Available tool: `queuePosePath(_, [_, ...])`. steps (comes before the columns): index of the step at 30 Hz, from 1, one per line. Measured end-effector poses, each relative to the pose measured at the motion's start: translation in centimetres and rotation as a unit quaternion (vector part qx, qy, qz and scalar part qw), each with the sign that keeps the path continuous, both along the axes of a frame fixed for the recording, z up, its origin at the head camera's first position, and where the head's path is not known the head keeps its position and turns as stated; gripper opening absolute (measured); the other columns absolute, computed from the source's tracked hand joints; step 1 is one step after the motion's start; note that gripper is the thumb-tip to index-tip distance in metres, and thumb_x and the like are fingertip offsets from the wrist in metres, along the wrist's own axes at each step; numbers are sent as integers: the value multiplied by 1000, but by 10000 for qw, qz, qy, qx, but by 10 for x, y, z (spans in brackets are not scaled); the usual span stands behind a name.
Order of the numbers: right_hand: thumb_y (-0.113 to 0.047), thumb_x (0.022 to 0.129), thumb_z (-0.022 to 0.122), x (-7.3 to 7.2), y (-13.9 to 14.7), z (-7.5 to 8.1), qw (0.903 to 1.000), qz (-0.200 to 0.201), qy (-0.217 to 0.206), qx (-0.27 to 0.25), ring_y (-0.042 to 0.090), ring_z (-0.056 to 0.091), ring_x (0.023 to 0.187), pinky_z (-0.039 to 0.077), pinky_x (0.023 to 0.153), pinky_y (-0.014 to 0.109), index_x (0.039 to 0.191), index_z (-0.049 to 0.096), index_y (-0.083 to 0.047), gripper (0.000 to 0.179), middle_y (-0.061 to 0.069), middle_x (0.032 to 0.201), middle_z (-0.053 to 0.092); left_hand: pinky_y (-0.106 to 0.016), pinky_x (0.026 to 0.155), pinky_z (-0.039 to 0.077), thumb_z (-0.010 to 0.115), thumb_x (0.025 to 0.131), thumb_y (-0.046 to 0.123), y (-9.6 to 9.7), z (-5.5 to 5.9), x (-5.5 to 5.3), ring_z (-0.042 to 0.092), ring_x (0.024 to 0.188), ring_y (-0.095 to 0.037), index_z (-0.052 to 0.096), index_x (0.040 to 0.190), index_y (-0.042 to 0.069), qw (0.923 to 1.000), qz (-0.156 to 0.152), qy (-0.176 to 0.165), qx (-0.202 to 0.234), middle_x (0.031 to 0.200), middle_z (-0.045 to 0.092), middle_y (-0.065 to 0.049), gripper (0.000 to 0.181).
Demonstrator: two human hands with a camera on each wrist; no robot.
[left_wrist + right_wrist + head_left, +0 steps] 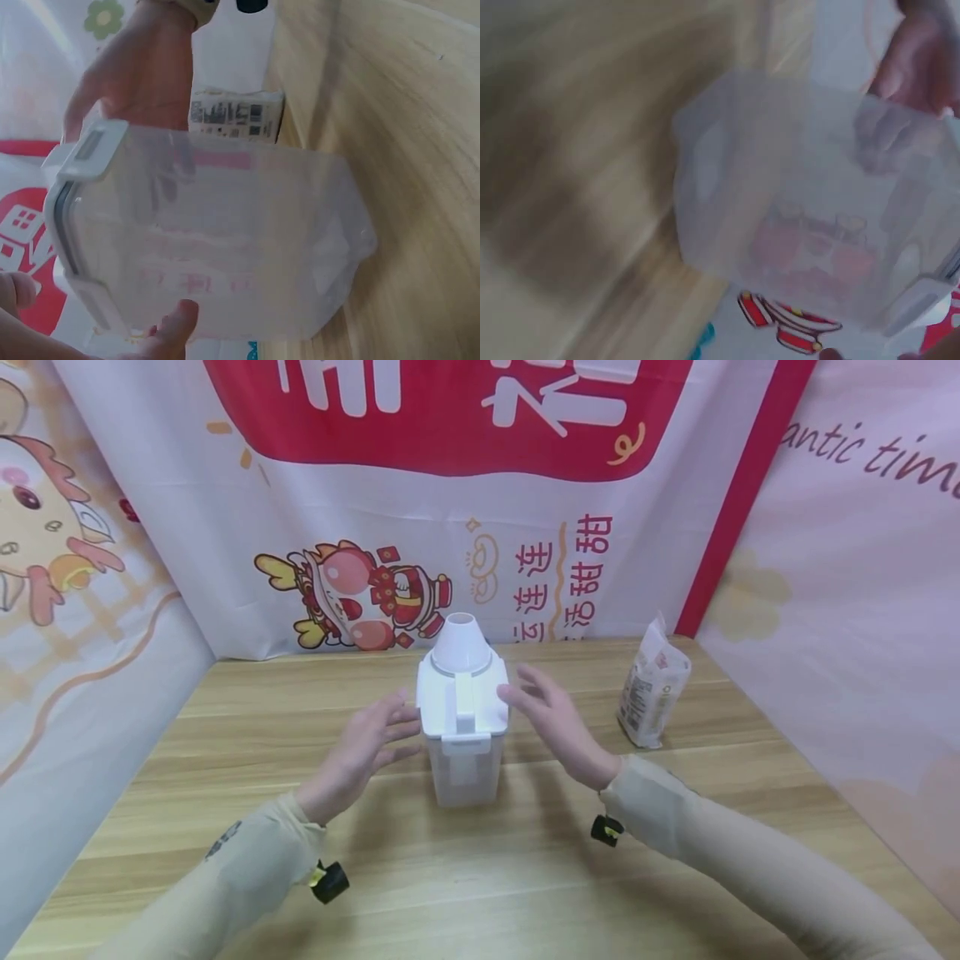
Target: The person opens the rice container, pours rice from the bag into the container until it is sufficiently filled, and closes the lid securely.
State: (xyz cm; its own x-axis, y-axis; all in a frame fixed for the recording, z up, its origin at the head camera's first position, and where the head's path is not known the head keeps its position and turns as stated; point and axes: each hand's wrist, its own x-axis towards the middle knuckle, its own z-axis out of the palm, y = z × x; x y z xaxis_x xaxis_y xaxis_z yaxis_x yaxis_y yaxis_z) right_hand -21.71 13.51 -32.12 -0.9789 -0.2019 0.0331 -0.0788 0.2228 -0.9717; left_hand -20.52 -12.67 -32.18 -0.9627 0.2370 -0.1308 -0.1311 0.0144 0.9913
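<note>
A translucent plastic storage container [465,777] stands upright on the wooden table, with a white lid [436,697] and a white cone-shaped cap [461,643] on top. A clip latch [466,743] closes the side facing me. On its left is my left hand [367,739], fingers spread loosely and fingertips right at the container's edge. To the right, my right hand [558,727] has its fingers extended, their tips at the lid's edge. The left wrist view shows the clear container body [225,232] between both hands, and no contents show through its wall.
A white printed plastic packet [652,693] stands at the right of the table [465,893]. Printed cloth [360,502] hangs behind the table and along both sides. A small black device [328,882] hangs at each wrist.
</note>
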Motion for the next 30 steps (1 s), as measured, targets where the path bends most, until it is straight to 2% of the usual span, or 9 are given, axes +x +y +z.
queuePosePath(2, [-58, 88, 65, 0, 4, -1, 9956, -28, 703, 616, 27, 39, 133, 37, 107, 52, 152, 34, -20, 81, 3, 153, 34, -42, 99, 49, 46, 101, 52, -5, 2, -2, 48, 128, -35, 24, 151, -2, 9999, -128, -63, 20, 144, 43, -24, 76])
queuePosePath(4, [-57, 87, 66, 0, 7, -1, 9851, 59, 1363, 1050, 25, 36, 135, 35, 107, 54, 152, 35, -21, 80, 2, 155, 31, -42, 100, 48, 48, 99, 55, -8, 3, -3, 47, 129, -34, 23, 152, -1, 9996, -243, -111, 24, 146, 41, -24, 81])
queuePosePath(9, [-54, 85, 70, -2, 15, 2, 9443, 327, 2694, 1861, 16, 19, 143, 25, 108, 63, 148, 44, -21, 76, -11, 159, 20, -41, 101, 47, 51, 98, 53, -7, 4, -8, 46, 130, -34, 27, 152, 1, 9990, -418, -106, 118, 145, 42, -23, 79])
queuePosePath(12, [-51, 85, 73, -3, 17, 3, 9249, 490, 3184, 2020, 14, 14, 144, 23, 107, 67, 147, 45, -19, 76, -13, 160, 16, -42, 101, 47, 51, 99, 52, -5, 5, -13, 47, 129, -35, 30, 151, 1, 9990, -423, -86, 126, 143, 44, -22, 75])
queuePosePath(18, [-46, 85, 74, -5, 16, 5, 9071, 632, 3606, 2077, 17, 17, 144, 24, 108, 64, 147, 45, -15, 75, -8, 159, 22, -46, 102, 46, 52, 100, 50, -4, 6, -17, 47, 129, -34, 35, 150, 5, 9991, -332, -268, 51, 143, 45, -20, 69])
queuePosePath(25, [-40, 85, 76, -8, 14, 5, 8980, 752, 3827, 2038, 19, 23, 142, 26, 109, 61, 145, 47, -11, 74, -3, 157, 27, -43, 102, 46, 53, 102, 38, -1, 9, -17, 48, 128, -32, 39, 145, -2, 9986, -270, -390, 245, 142, 47, -18, 60])
queuePosePath(30, [-37, 83, 79, -9, 10, 0, 8885, 840, 4051, 1986, 22, 29, 140, 29, 110, 57, 142, 50, -7, 71, 4, 154, 33, -41, 102, 46, 58, 101, 34, 0, 11, -17, 50, 127, -31, 43, 143, -4, 9984, -230, -441, 281, 140, 49, -16, 58])
